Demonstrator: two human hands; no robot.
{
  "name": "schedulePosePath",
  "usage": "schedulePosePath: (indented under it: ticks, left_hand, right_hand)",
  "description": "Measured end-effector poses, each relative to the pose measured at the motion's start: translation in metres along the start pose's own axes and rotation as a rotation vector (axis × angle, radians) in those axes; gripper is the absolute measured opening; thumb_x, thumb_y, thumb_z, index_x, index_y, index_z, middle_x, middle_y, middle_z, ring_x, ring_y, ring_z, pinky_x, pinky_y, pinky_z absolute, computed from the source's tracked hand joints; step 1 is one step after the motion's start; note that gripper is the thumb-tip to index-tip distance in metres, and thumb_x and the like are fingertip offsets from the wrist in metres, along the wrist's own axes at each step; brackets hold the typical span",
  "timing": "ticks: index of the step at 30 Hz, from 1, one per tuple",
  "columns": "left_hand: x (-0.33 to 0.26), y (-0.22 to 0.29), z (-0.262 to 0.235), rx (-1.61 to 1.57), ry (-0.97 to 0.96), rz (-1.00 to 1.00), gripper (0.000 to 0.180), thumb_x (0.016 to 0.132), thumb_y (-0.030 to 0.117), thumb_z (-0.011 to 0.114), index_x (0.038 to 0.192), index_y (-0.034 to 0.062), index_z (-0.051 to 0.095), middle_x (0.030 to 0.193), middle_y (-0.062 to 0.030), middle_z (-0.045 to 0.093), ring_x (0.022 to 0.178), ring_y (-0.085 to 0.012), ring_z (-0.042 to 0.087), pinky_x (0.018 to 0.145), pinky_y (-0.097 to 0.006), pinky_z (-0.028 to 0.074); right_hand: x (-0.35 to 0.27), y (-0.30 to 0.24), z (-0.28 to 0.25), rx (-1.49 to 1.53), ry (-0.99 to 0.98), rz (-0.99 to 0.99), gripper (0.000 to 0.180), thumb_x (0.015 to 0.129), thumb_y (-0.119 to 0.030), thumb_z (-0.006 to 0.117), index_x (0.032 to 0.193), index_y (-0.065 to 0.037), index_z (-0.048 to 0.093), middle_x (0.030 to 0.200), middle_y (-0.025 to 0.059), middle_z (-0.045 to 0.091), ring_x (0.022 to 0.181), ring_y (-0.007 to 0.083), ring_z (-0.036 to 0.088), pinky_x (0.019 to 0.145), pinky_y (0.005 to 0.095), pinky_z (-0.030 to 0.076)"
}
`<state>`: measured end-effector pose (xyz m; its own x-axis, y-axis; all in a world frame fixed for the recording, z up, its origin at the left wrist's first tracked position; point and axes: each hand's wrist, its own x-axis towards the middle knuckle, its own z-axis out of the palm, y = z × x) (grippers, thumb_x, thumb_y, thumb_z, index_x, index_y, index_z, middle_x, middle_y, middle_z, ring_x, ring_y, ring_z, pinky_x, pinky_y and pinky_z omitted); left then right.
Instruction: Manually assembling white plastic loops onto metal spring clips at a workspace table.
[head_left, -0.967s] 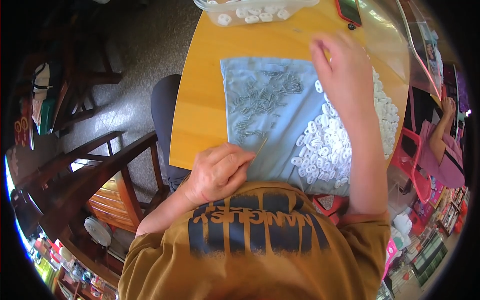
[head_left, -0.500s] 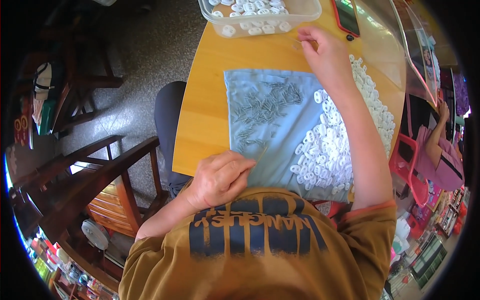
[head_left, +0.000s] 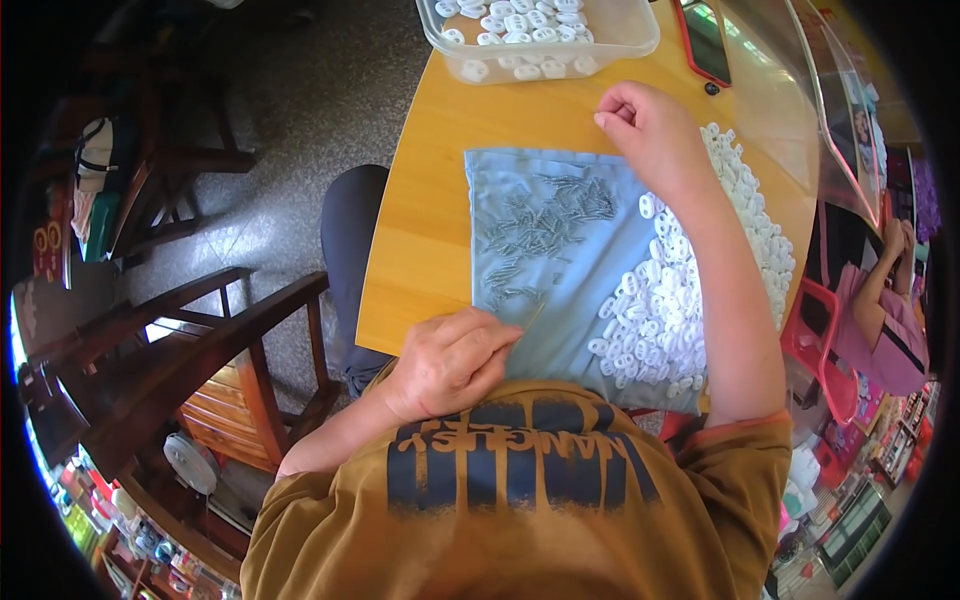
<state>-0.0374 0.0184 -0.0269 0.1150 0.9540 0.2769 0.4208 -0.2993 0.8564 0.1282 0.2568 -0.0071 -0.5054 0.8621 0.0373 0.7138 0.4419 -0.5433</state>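
My left hand (head_left: 455,362) is closed in a pinch at the near edge of a blue cloth (head_left: 580,300). Between its fingertips a thin yellowish stick (head_left: 536,316) points up and away over the cloth. Small grey metal springs or pins (head_left: 540,225), too small to tell which, lie scattered on the far left of the cloth. To their right spreads a heap of white oval plastic pieces with holes (head_left: 655,320). My right hand (head_left: 655,130) hovers beyond the cloth, thumb and fingers pressed together; what they hold, if anything, cannot be made out. My right forearm passes over the heap.
A clear plastic box (head_left: 625,45) with more white pieces stands at the table's far edge. Beside it lie a phone in a red case (head_left: 703,42) and a small black round thing (head_left: 712,88). Wooden chair (head_left: 235,390) at left; another person (head_left: 880,320) sits at right.
My right hand has come slightly nearer, away from the box; a thin strand by its fingertips no longer shows. My left hand keeps its pinch on the stick. The whole view has shifted a little.
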Motion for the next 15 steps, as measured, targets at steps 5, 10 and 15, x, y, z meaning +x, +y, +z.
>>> schedulePosePath:
  ticks: [5,10,15]
  left_hand:
    - [-0.001,0.000,0.001,-0.026,0.024,0.020,0.026,0.066,-0.010,0.064,0.090,0.0015,0.062,0.072,-0.0096,0.060,0.058,-0.0234,0.059,0.048,-0.031,0.046]
    - [-0.003,0.000,-0.001,-0.025,0.000,-0.003,0.025,0.067,-0.009,0.063,0.090,0.0010,0.063,0.074,-0.0109,0.060,0.061,-0.0239,0.059,0.049,-0.031,0.046]
    - [-0.001,0.002,-0.009,-0.213,-0.050,-0.154,0.022,0.072,-0.006,0.061,0.093,0.0022,0.063,0.082,-0.0090,0.062,0.068,-0.0216,0.061,0.055,-0.030,0.047]
  right_hand:
    - [0.010,0.000,-0.004,0.039,-0.169,0.141,0.013,0.079,-0.016,0.058,0.079,-0.003,0.059,0.072,0.0105,0.061,0.067,0.0263,0.059,0.062,0.0367,0.046]
    - [-0.011,-0.025,-0.014,0.038,-0.090,0.104,0.011,0.079,-0.014,0.059,0.080,-0.003,0.059,0.073,0.0082,0.062,0.065,0.0200,0.058,0.062,0.0312,0.046]
    - [-0.058,-0.055,-0.025,0.606,-0.042,0.210,0.004,0.079,-0.006,0.061,0.079,-0.002,0.059,0.074,0.0017,0.061,0.067,0.0097,0.055,0.063,0.0250,0.045]
